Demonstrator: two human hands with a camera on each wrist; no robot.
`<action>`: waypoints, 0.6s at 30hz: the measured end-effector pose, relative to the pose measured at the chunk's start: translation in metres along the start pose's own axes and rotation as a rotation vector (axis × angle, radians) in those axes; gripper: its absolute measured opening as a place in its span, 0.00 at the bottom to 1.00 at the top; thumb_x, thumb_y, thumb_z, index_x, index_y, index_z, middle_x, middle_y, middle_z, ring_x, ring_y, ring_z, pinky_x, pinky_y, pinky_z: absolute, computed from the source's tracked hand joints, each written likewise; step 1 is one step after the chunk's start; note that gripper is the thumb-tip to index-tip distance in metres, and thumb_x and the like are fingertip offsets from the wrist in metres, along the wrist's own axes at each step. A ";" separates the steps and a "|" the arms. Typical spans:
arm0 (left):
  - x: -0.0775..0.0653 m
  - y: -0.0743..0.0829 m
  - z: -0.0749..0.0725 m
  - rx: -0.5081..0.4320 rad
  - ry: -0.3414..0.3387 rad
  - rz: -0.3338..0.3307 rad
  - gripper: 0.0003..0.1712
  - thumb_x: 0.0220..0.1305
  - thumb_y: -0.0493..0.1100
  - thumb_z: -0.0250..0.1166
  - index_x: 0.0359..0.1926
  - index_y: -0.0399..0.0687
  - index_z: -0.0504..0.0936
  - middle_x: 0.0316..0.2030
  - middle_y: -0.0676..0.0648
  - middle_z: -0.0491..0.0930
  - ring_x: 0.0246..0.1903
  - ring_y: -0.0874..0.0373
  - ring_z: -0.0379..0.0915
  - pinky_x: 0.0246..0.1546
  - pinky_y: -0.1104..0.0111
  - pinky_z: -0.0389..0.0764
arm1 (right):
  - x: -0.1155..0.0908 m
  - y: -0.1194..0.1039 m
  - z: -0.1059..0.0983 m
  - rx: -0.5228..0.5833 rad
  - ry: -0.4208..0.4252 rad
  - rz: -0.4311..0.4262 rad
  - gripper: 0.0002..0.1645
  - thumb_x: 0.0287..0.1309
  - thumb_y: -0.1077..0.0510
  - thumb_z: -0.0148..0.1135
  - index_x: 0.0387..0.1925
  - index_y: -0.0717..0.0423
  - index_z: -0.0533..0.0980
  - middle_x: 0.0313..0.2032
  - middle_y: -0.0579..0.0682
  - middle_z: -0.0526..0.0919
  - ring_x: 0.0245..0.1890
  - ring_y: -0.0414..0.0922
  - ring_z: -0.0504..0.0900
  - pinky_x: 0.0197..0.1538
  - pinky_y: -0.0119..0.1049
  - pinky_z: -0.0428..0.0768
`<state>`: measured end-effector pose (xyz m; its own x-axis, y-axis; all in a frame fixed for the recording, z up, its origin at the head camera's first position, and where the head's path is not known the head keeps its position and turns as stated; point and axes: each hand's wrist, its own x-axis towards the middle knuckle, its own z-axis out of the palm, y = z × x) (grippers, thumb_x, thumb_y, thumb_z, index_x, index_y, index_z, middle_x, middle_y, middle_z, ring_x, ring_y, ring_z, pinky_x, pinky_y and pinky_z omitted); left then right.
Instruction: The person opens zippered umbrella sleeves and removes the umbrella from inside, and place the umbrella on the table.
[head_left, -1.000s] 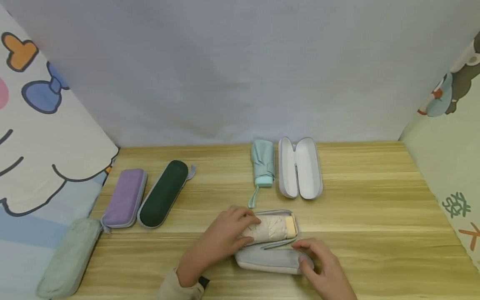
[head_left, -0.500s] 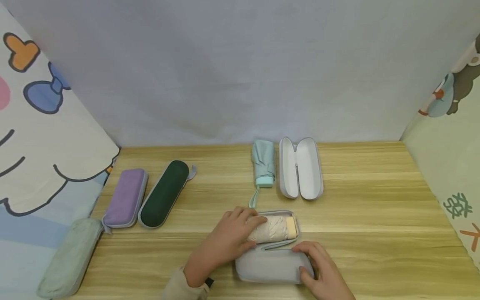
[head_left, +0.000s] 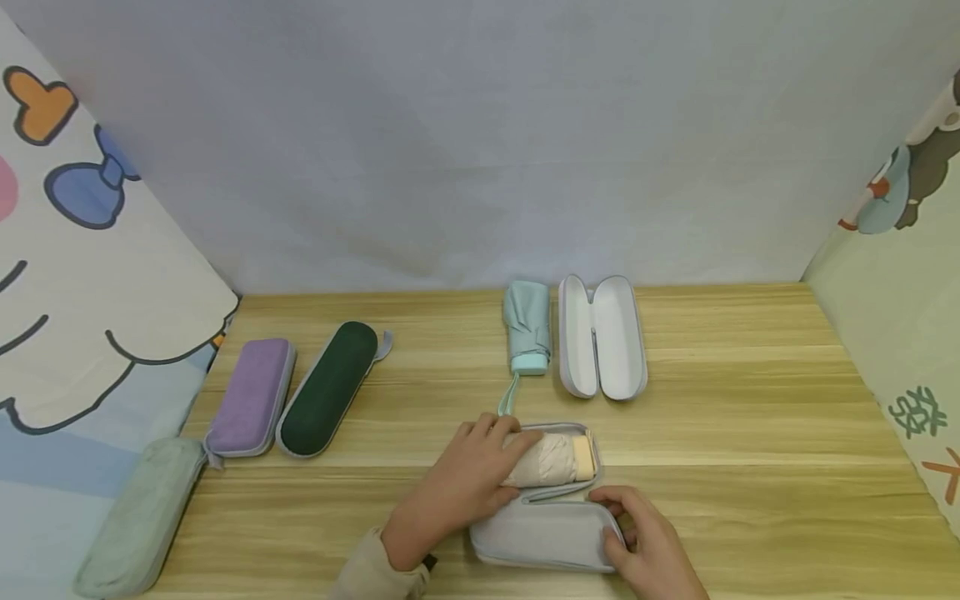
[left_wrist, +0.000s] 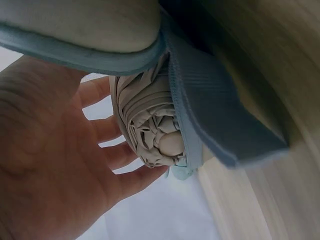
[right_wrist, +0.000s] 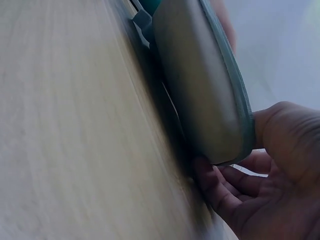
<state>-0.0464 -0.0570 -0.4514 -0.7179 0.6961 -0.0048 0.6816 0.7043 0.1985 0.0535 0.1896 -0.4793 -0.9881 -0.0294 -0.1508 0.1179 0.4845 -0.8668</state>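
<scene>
Within the far half of the grey case (head_left: 543, 535) lies the beige umbrella (head_left: 546, 462); we rest our left hand (head_left: 471, 475) on it, fingers extended, apparently for steadiness. Our right hand (head_left: 651, 542) pinches the case's near half, presumably to control it.

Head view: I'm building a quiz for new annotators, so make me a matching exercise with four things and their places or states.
1. Beige umbrella
2. Purple case
3. White-lined case
4. Pale teal umbrella

A. Closed, left of the dark green case
B. Just left of the white-lined case
C. Lying open
D. Partly under the left hand

Pairs: 1-D, 2-A, 3-C, 4-B.
</scene>
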 end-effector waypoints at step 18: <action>0.007 -0.006 -0.002 0.000 0.125 0.038 0.40 0.46 0.48 0.72 0.66 0.60 0.77 0.51 0.50 0.74 0.47 0.53 0.68 0.47 0.60 0.74 | 0.001 -0.005 0.002 0.017 0.019 0.104 0.24 0.56 0.77 0.63 0.50 0.52 0.81 0.44 0.50 0.83 0.23 0.35 0.73 0.31 0.29 0.77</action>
<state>-0.0560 -0.0568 -0.4504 -0.7037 0.6994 0.1248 0.7085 0.6779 0.1962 0.0524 0.1855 -0.4757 -0.9722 0.0367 -0.2314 0.2212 0.4693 -0.8549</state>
